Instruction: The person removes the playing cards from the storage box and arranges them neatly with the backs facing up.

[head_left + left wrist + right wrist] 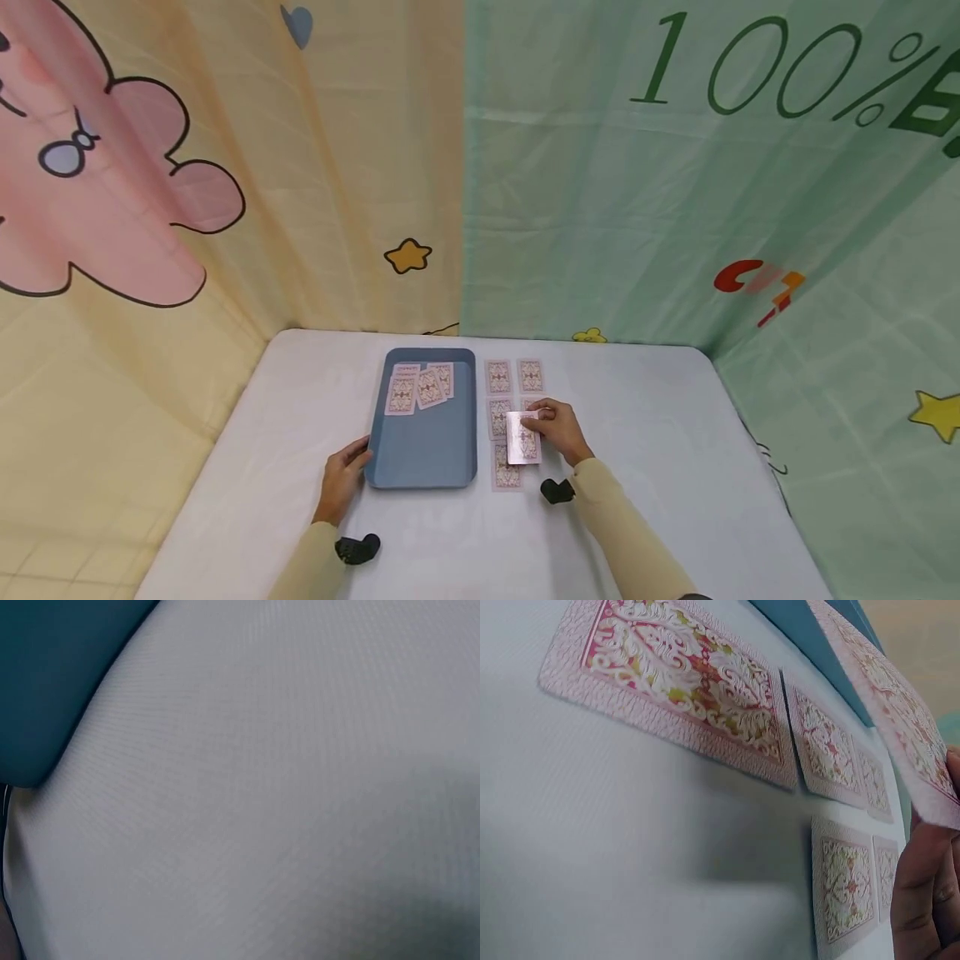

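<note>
My right hand (558, 429) pinches a playing card (523, 437) by its upper right edge, back side up. The card is raised and tilted over the cards on the table, partly covering some of them. In the right wrist view the same card (896, 697) stands at a slant above the fingers (922, 900). My left hand (343, 479) touches the left side of a blue-grey tray (423, 454) with its fingertips. Several face-down cards (401, 396) overlap in the tray's far half. The left wrist view shows mostly cloth and a tray corner (52, 682).
Right of the tray, patterned cards lie face down in two columns, among them a far left card (498, 377), a far right card (531, 376) and a near card (506, 477). White cloth covers the table (645, 433). Printed curtains (585, 208) stand behind and beside it.
</note>
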`<state>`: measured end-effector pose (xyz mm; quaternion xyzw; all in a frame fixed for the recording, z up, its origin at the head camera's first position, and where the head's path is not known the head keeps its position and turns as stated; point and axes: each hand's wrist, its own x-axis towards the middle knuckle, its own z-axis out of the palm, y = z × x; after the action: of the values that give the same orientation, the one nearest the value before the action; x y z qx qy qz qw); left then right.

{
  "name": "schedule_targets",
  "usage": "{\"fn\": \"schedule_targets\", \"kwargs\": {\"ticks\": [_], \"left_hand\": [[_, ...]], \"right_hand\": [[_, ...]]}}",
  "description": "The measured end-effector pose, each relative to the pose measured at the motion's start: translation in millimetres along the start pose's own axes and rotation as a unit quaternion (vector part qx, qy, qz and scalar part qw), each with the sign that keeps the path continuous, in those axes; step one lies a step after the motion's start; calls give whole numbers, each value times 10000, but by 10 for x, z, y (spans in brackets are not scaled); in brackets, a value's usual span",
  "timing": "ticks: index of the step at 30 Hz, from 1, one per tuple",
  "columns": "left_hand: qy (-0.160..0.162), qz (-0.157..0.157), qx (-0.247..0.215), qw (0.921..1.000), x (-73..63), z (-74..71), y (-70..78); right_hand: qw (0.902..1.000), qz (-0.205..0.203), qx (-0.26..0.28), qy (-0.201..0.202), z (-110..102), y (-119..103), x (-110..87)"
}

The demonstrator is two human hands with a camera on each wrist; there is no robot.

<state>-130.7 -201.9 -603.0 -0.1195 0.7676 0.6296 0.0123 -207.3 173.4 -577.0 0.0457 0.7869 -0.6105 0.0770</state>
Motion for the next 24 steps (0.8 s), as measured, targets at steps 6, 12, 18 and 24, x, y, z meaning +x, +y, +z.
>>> {"fn": "schedule_targets", "kwargs": {"ticks": [6, 12, 18, 24], "left_hand": [[14, 0, 58, 10000, 13, -6, 1], [-62, -106, 82, 9999, -3, 4, 15], [-34, -114, 109, 9999, 22, 15, -5], [26, -101, 149, 9998, 39, 1, -4]], "right_hand": [[9996, 199, -184, 45, -120, 72, -46], [9988, 390, -271, 148, -227, 208, -100], [9985, 431, -288, 161, -289, 298, -172], [9983, 371, -405, 185, -279, 363, -200]]}}
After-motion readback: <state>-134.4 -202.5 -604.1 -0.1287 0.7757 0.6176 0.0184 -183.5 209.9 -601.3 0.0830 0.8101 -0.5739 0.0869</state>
